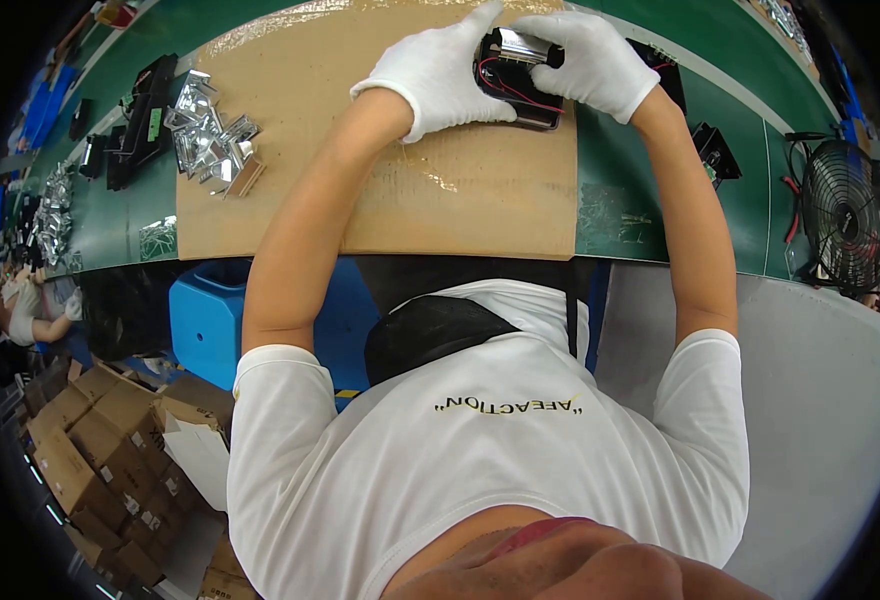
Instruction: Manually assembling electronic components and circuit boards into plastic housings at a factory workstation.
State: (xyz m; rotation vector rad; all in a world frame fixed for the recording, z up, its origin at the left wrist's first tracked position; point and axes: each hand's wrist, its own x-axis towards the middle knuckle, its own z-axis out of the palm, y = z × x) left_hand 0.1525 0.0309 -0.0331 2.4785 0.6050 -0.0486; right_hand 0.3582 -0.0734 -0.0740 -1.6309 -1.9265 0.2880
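Note:
My left hand (445, 75), in a white glove, is closed around the left side of a black plastic housing (534, 118) at the top of the view. A thin red wire (522, 95) curls inside the housing. Across its far part lies a shiny silver piece (523, 46). My right hand (600, 68), also gloved, curls over the housing's right side, with its thumb and forefinger around the right end of the silver piece. The right fingertips are partly hidden. Both hands work over a brown cardboard sheet (380, 210).
Shiny silver pieces (205, 135) lie heaped at the sheet's left edge, beside black housings (145, 120). More black parts (715, 152) lie right on the green table (620, 215). A black fan (846, 215) stands far right. Below are a blue stool (205, 325) and cardboard boxes (110, 440). Another person's gloved hand (74, 304) shows far left.

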